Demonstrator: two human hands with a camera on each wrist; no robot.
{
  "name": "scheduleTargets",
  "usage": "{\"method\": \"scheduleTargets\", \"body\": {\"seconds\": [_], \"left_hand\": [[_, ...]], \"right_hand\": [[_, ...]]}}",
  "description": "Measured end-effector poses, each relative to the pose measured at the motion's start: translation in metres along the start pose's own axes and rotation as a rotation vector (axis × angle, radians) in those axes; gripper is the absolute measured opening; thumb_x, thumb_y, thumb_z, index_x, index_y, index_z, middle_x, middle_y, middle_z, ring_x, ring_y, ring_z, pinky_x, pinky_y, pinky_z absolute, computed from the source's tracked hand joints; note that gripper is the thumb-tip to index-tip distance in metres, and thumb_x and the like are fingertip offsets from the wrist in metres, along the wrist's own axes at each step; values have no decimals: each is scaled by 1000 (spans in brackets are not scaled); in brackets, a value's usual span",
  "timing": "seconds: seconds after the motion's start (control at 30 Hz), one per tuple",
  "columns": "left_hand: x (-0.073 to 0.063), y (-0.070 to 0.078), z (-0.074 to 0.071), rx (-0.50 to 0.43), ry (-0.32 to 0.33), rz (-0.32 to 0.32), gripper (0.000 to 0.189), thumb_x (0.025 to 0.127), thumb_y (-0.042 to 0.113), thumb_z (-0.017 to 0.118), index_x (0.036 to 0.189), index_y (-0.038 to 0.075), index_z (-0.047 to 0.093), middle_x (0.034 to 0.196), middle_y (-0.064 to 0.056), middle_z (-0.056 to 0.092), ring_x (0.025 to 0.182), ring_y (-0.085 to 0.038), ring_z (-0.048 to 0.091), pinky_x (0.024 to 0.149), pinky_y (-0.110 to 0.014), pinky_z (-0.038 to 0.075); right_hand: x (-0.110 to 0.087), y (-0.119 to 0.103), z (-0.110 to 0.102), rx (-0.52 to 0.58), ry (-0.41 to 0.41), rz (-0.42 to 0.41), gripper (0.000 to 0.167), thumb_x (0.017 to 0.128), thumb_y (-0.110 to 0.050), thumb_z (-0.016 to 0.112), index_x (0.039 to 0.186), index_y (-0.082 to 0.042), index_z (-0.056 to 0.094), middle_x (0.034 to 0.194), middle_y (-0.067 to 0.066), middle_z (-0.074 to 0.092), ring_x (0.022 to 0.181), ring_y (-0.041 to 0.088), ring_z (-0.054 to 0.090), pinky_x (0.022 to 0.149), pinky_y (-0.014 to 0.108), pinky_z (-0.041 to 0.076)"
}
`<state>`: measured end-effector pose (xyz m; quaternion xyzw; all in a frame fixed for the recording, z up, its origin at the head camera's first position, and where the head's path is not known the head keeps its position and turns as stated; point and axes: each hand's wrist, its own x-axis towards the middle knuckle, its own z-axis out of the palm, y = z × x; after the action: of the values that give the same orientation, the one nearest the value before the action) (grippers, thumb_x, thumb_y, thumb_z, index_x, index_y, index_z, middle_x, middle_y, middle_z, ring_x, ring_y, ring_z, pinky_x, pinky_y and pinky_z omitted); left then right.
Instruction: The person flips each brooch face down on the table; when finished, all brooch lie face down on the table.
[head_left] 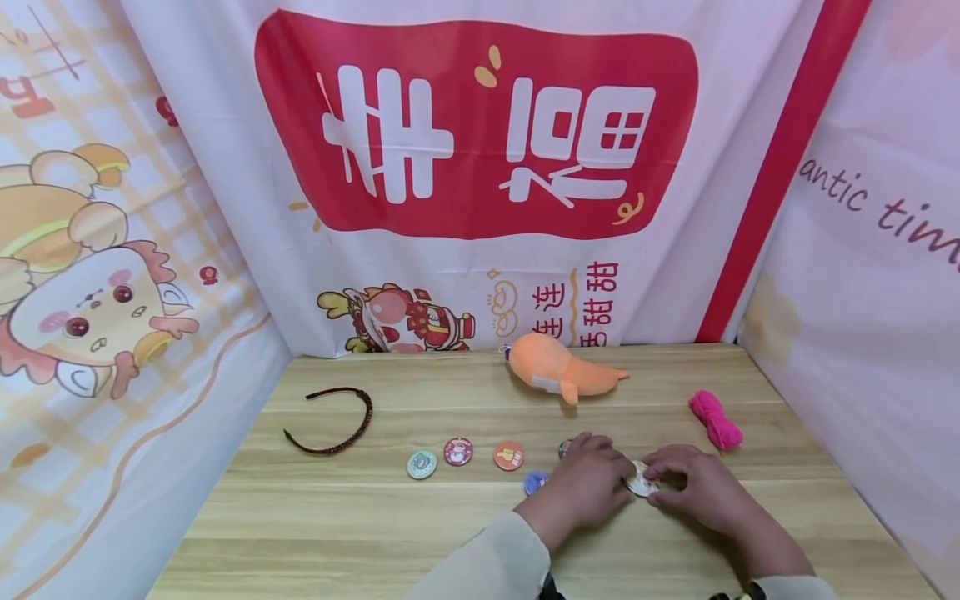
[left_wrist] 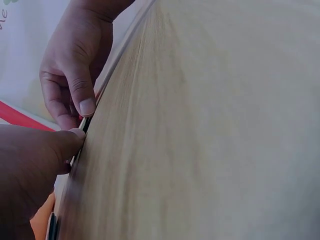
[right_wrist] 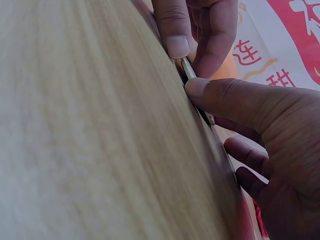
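Cloths (head_left: 480, 175) read "幸福" and "antic tim" around the bench (head_left: 337, 525), toward whose right edge the left hand (head_left: 592, 482) and right hand (head_left: 697, 487) pinch one white badge (head_left: 640, 481), five more badges (head_left: 458, 451) lying to its left.

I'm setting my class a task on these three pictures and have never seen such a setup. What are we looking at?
There is no machine, just a person's bare left hand and right hand. The widest picture comes from a camera worn on the head, looking forward and down. The others come from cameras on each wrist, looking low across the table. Both hands hold a pale round badge by its edges. To their left lie a green badge, a red badge and an orange badge; a blue badge and another small item are partly hidden by the left hand. A headband lies far left, an orange plush toy towards the back, and a pink bundle, perhaps yarn, on the right.
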<state>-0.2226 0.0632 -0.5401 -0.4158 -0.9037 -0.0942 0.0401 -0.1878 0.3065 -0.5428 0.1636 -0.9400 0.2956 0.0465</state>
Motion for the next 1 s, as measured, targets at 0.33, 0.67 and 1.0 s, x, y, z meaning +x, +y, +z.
{"method": "scheduleTargets", "body": {"seconds": [0.33,0.67,1.0], "left_hand": [[4,-3,3,25,33,2,27,107,51,68,129,38,76,135,22,72,141,-12,57,130,-39,36],[3,-2,1,41,38,11,25,109,50,64,128,38,76,132,23,73,140,-8,59,128,-39,38],[5,2,-2,67,44,7,30,116,47,50,132,36,72,131,20,74,135,-7,61,126,-33,37]], "right_hand": [[2,-1,-2,-8,-2,-10,33,80,-24,99,108,-35,83,124,-13,77,125,28,68,110,50,55],[2,3,-3,-11,-10,-29,31,84,-26,96,110,-37,83,123,-14,77,126,29,68,109,51,55],[-2,5,-6,72,-2,45,21,97,-35,84,118,-37,83,128,-6,79,130,34,68,111,59,53]]}}
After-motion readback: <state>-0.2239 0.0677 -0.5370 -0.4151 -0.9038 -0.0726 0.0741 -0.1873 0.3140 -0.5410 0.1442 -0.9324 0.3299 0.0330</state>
